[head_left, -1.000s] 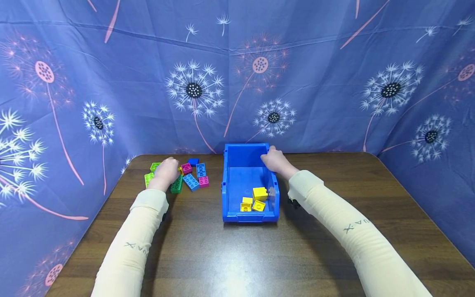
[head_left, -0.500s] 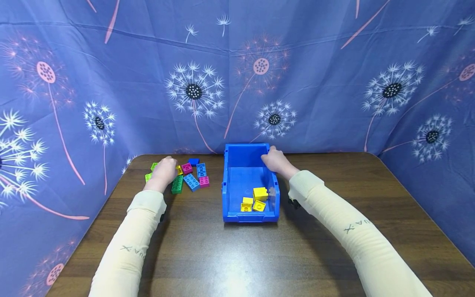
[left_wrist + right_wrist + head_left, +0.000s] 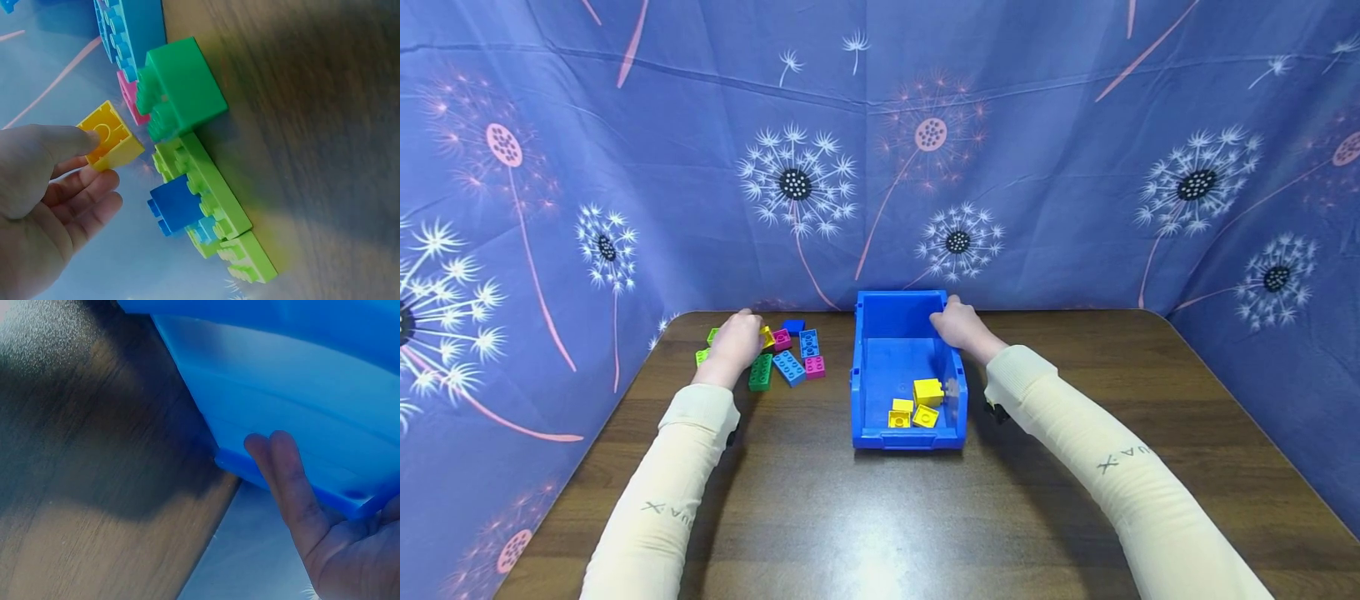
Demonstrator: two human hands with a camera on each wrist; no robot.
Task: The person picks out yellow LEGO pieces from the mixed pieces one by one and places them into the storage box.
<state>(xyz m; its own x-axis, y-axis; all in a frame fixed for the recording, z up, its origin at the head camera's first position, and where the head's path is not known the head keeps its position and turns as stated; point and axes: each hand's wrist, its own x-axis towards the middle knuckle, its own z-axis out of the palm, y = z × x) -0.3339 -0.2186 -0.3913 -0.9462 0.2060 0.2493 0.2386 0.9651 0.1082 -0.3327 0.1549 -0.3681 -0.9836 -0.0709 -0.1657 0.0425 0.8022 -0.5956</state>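
My left hand (image 3: 737, 341) is at the pile of loose bricks at the table's far left and pinches a small yellow brick (image 3: 767, 337). The left wrist view shows the yellow brick (image 3: 111, 136) between thumb and fingertips (image 3: 94, 186), just off a green brick (image 3: 181, 87). My right hand (image 3: 956, 322) grips the back right corner of the blue bin (image 3: 880, 437). In the right wrist view its fingers (image 3: 289, 482) lie against the blue bin's outer wall (image 3: 281, 381). Three yellow bricks (image 3: 927, 392) lie in the bin's front right.
Green (image 3: 761, 372), blue (image 3: 788, 367) and pink (image 3: 814, 367) bricks lie left of the bin, with lime-green bricks (image 3: 209, 197) and a small blue one (image 3: 175, 206) by my left hand. Patterned blue cloth (image 3: 880, 167) walls the wooden table (image 3: 880, 517) on three sides.
My left hand has closed on the yellow brick and raised it slightly out of the pile. The right hand and the bin have stayed put.
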